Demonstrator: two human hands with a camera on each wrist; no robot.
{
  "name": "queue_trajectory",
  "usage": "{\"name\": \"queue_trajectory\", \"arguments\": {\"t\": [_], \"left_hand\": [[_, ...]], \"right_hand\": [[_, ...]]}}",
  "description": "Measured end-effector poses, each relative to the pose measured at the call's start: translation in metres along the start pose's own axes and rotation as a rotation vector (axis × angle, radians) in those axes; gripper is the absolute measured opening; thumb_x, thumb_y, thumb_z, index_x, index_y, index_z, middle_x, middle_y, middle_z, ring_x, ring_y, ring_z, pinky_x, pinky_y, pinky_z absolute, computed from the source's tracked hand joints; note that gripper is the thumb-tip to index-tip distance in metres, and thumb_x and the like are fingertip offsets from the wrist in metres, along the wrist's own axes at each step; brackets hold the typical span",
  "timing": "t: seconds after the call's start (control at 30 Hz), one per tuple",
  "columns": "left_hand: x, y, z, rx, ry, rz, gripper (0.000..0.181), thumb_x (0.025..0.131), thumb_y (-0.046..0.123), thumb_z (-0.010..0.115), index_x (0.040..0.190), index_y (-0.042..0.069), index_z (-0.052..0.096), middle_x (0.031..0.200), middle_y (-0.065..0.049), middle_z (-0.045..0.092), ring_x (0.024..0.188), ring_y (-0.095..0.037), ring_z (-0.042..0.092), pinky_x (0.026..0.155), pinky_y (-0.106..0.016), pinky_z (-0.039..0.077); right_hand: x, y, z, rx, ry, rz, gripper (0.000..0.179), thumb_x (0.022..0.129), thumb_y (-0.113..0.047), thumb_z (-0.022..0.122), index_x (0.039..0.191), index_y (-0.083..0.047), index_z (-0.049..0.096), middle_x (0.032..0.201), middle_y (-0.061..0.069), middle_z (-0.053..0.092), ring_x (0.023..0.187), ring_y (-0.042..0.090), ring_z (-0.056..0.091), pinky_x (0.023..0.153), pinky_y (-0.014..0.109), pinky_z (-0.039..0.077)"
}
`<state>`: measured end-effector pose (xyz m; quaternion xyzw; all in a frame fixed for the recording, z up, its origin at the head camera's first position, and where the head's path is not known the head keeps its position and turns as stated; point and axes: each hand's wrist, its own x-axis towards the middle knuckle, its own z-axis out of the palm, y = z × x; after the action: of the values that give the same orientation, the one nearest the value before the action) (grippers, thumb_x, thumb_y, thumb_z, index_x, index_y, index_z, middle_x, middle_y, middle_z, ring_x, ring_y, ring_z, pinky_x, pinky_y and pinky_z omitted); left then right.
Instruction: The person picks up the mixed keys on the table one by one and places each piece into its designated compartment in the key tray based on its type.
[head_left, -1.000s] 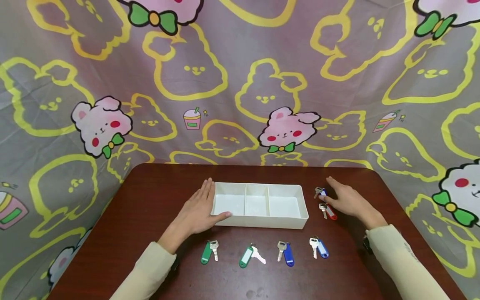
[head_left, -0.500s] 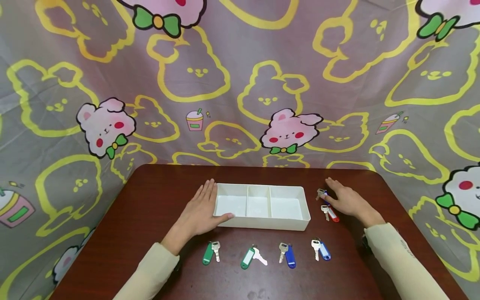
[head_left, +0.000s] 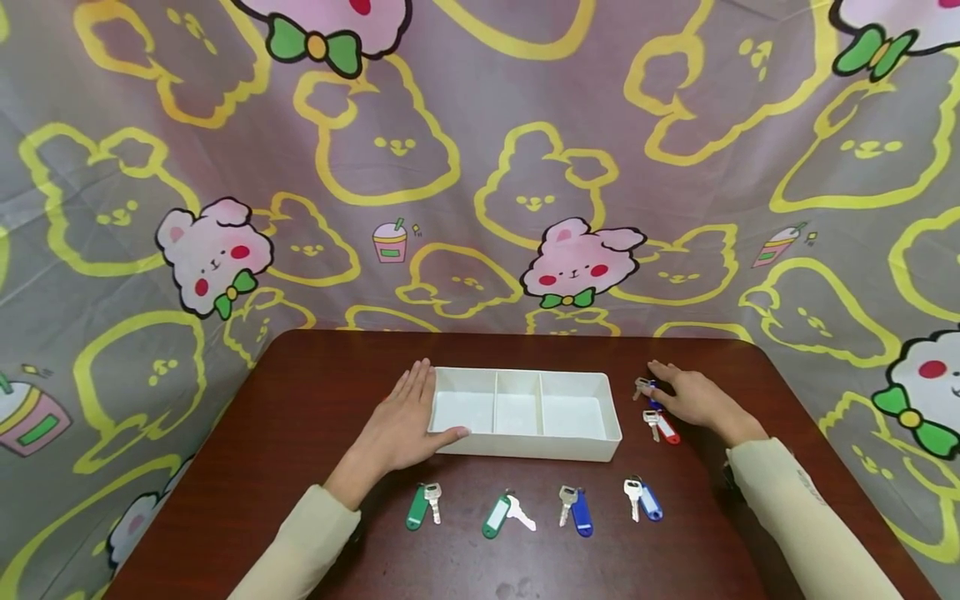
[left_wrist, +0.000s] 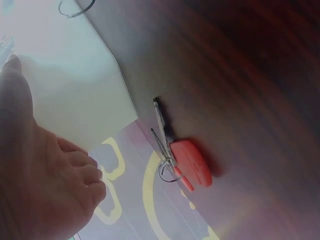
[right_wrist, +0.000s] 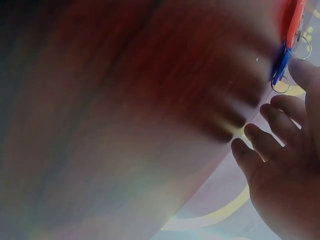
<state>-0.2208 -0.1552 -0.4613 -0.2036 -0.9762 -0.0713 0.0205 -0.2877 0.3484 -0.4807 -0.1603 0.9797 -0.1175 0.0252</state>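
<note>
In the head view a white tray (head_left: 525,446) with three compartments lies at the middle of the table. My left hand (head_left: 401,421) rests against its left end, fingers straight, thumb (head_left: 450,435) along the front wall. In the left wrist view a red-tagged key (left_wrist: 192,162) lies near the tray corner; from the head view my hand hides it. My right hand (head_left: 701,400) lies to the right of the tray, fingers extended and slightly bent. Its thumb is right at the key (head_left: 642,388) with a blue tag (right_wrist: 281,65). Nearer to me lies another key (head_left: 651,422) with a red tag (head_left: 667,429).
In front of the tray lies a row of keys: one with a green tag (head_left: 416,508), one with a second green tag (head_left: 497,517), one with a blue tag (head_left: 581,512) and one with another blue tag (head_left: 650,502). A patterned cloth (head_left: 450,167) hangs behind the table (head_left: 337,358).
The head view has shifted slightly. My right hand's fingertips have dipped a little toward the table beside the blue-tagged key. My left hand stays against the tray.
</note>
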Motion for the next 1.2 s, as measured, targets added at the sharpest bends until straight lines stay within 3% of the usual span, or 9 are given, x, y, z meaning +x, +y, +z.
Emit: {"name": "queue_trajectory", "arguments": {"t": [0.8, 0.93, 1.03, 1.2], "left_hand": [[0.0010, -0.0011, 0.0006, 0.022, 0.011, 0.011, 0.120, 0.093, 0.088, 0.037, 0.164, -0.007, 0.018, 0.175, -0.024, 0.013, 0.165, -0.036, 0.014, 0.135, -0.046, 0.020], [0.0008, -0.0015, 0.0009, 0.015, 0.005, 0.006, 0.120, 0.093, 0.089, 0.036, 0.164, -0.006, 0.017, 0.176, -0.023, 0.010, 0.165, -0.036, 0.014, 0.135, -0.046, 0.019], [0.0011, -0.0020, 0.0022, 0.013, 0.002, 0.004, 0.121, 0.093, 0.089, 0.035, 0.165, -0.006, 0.017, 0.176, -0.023, 0.010, 0.166, -0.035, 0.013, 0.135, -0.046, 0.019], [0.0018, -0.0032, 0.0050, 0.011, 0.000, 0.000, 0.122, 0.092, 0.091, 0.032, 0.165, -0.005, 0.015, 0.176, -0.021, 0.009, 0.166, -0.034, 0.012, 0.135, -0.045, 0.018]], "right_hand": [[0.0006, 0.0002, -0.0058, -0.029, 0.023, -0.001, 0.051, 0.102, -0.031, 0.068, 0.140, 0.003, 0.064, 0.136, 0.038, 0.062, 0.124, 0.054, 0.064, 0.101, 0.066, 0.053], [0.0017, -0.0001, -0.0073, -0.028, 0.031, -0.026, 0.046, 0.102, -0.026, 0.068, 0.136, 0.004, 0.067, 0.133, 0.033, 0.067, 0.101, 0.036, 0.073, 0.087, 0.055, 0.058], [0.0024, -0.0001, -0.0077, -0.026, 0.026, -0.038, 0.044, 0.101, -0.023, 0.069, 0.135, 0.006, 0.068, 0.132, 0.031, 0.068, 0.081, 0.023, 0.064, 0.073, 0.042, 0.052], [0.0023, -0.0008, -0.0080, -0.020, 0.016, -0.027, 0.044, 0.099, -0.020, 0.071, 0.134, 0.007, 0.068, 0.131, 0.032, 0.069, 0.069, 0.017, 0.053, 0.062, 0.031, 0.041]]}}
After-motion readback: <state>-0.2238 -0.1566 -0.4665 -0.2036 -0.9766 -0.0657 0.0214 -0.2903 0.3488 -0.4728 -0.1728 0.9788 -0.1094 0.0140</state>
